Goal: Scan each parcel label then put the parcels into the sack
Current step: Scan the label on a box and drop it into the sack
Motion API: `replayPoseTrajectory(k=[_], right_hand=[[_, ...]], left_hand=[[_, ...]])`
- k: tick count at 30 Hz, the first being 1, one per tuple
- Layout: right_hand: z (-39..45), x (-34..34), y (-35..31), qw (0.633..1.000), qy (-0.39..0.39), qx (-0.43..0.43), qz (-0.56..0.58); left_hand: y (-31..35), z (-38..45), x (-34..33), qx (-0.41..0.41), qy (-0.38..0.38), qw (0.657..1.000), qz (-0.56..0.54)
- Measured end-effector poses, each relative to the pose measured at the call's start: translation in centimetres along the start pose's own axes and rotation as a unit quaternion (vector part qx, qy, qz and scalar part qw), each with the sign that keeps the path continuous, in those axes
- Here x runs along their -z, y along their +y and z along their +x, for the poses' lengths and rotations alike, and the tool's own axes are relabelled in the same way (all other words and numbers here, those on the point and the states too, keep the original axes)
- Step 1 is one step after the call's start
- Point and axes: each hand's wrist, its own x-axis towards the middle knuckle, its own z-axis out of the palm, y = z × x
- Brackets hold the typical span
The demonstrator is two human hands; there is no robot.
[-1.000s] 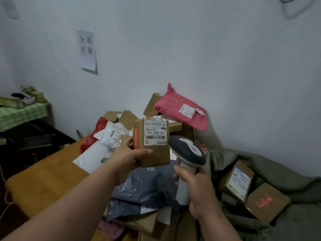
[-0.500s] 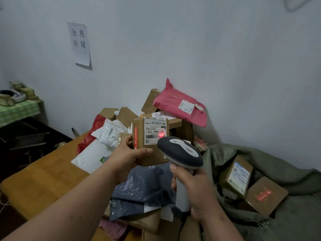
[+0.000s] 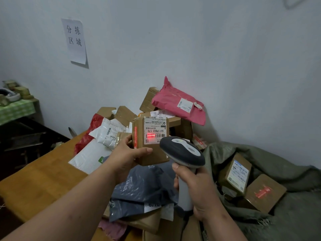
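Observation:
My left hand (image 3: 127, 154) grips a small brown cardboard parcel (image 3: 150, 153) upright above the pile, its white label (image 3: 155, 130) facing me. A red scan line glows on the label's barcode. My right hand (image 3: 199, 190) holds the grey and white barcode scanner (image 3: 182, 153) by its handle, its head just right of and below the label. The green-grey sack (image 3: 286, 173) lies open at the right with two brown boxes (image 3: 234, 173) (image 3: 264, 193) inside.
A heap of parcels covers the wooden table (image 3: 40, 181): a pink mailer (image 3: 175, 103) against the wall, white mailers (image 3: 92, 156), a red bag (image 3: 93, 126), a dark grey poly bag (image 3: 144, 186) under my hands. A paper sign (image 3: 75, 40) hangs on the wall. A green-clothed side table (image 3: 15, 109) stands far left.
The scanner has risen closer to the parcel, and a red scan line now shows on the barcode. My left hand keeps the parcel in place.

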Motion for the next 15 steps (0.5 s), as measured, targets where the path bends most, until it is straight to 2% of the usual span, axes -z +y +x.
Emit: replayPoseTrajectory(k=[9,15], right_hand=[[0.4,0.3,0.5,1.000,0.008,-0.009,-0.017],[1.4,1.6,1.3,0.994,0.095,-0.044,-0.011]], left_hand=[[-0.6,1.0,0.4,0.002,-0.003,1.000,0.012],[-1.3,2.5,-0.6,0.019,-0.039,0.999,0.021]])
